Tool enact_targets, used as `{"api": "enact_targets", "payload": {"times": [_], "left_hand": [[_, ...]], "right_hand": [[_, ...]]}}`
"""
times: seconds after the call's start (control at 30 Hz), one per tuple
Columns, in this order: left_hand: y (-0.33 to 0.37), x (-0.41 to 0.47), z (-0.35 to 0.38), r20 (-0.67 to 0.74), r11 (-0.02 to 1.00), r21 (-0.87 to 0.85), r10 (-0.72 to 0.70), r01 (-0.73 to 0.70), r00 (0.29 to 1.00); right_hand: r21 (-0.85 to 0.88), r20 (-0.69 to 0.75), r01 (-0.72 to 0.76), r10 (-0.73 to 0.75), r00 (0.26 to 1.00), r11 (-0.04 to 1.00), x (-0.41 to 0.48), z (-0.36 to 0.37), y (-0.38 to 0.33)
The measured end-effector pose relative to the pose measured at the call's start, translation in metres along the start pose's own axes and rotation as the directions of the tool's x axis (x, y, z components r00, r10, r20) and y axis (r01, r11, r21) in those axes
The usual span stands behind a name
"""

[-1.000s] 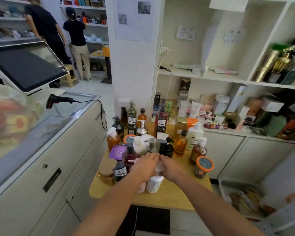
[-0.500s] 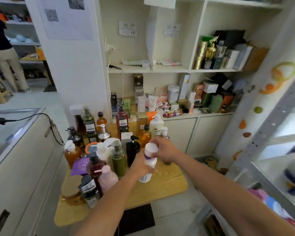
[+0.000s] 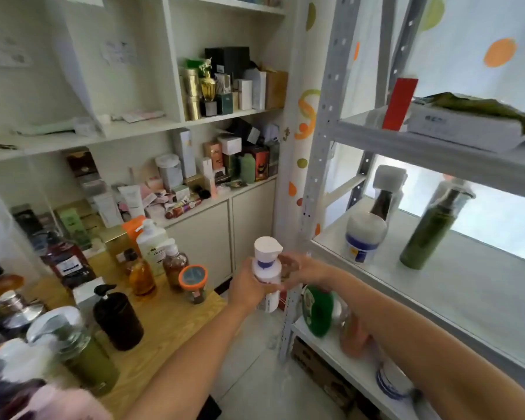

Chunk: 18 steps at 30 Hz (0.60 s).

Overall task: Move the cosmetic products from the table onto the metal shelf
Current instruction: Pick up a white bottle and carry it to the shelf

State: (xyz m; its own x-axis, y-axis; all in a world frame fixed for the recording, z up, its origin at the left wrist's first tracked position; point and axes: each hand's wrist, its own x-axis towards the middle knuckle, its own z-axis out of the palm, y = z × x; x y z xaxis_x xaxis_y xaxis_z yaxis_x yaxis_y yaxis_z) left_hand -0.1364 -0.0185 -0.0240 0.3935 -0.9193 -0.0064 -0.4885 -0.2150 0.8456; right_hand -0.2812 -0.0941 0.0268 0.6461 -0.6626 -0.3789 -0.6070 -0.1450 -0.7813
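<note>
**White pump bottle held in the air between tabletop and metal shelf**

The left hand [image 3: 249, 287] grips the white pump bottle [image 3: 267, 266] around its body, upright and off the tabletop [image 3: 170, 316]. The right hand [image 3: 305, 269] has its fingers at the bottle's neck; blur hides whether they grip it.

The metal shelf [image 3: 455, 298] stands to the right. Its perforated upright post [image 3: 315, 177] is just beside the bottle, between it and the middle board. Near that board's front corner sits a white jar [image 3: 362, 237] with a blue band, a dark bottle [image 3: 384, 198] behind it and a green bottle [image 3: 426, 234] further along.

On the tabletop are a black pump bottle [image 3: 119, 319], an orange-lidded jar [image 3: 193, 281] and other crowded bottles.
</note>
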Motion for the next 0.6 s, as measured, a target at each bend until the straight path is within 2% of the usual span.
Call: {"api": "enact_targets", "payload": {"times": [0.1, 0.2, 0.3, 0.47, 0.53, 0.6], "left_hand": [[0.035, 0.009, 0.034, 0.126, 0.996, -0.047, 0.08, -0.074, 0.989], [0.071, 0.011, 0.068, 0.237, 0.983, -0.063, 0.18, -0.17, 0.955], [0.104, 0.011, 0.105, 0.34, 0.961, -0.091, 0.278, -0.262, 0.899], [0.164, 0.008, 0.171, 0.428, 0.932, -0.071, 0.349, -0.354, 0.833], [0.178, 0.01, 0.19, 0.465, 0.914, -0.071, 0.385, -0.401, 0.797], [0.189, 0.014, 0.202, 0.466, 0.912, -0.093, 0.395, -0.4, 0.792]], "right_hand": [[-0.086, 0.007, -0.193, 0.195, 0.981, 0.977, -0.028, -0.026, 0.047], [-0.04, -0.043, -0.259, 0.257, 0.965, 0.965, -0.055, -0.044, 0.076], [0.064, -0.23, -0.266, 0.274, 0.934, 0.962, -0.077, -0.065, 0.098], [0.088, -0.44, -0.305, 0.311, 0.842, 0.948, -0.112, -0.109, 0.131], [0.139, -0.523, -0.301, 0.328, 0.787, 0.944, -0.123, -0.124, 0.147], [0.229, -0.606, -0.269, 0.353, 0.713, 0.936, -0.126, -0.134, 0.161]]}}
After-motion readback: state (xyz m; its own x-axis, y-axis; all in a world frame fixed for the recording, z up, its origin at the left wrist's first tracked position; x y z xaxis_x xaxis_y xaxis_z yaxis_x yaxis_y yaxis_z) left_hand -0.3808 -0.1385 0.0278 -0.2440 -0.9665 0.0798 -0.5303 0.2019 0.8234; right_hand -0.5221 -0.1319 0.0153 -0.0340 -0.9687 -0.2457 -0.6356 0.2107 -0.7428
